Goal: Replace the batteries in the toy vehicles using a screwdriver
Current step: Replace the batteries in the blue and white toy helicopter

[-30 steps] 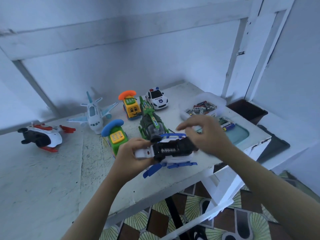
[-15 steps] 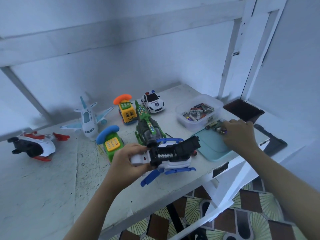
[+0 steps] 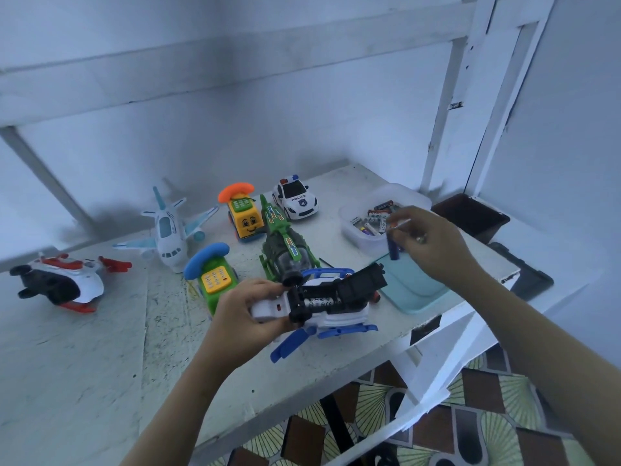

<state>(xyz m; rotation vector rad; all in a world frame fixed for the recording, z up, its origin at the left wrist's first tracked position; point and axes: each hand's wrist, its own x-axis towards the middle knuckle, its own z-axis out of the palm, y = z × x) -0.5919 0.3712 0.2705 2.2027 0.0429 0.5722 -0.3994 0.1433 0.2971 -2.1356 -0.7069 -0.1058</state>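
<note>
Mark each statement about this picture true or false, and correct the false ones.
1. The left hand grips the blue helicopter. True.
2. The right hand is empty. False: it pinches a battery.
3. The police car stands at the back of the table. True.
4. The clear box is empty. False: batteries lie in it.
5. The plane lies in the tray. False: it stands on the table, away from the tray.
</note>
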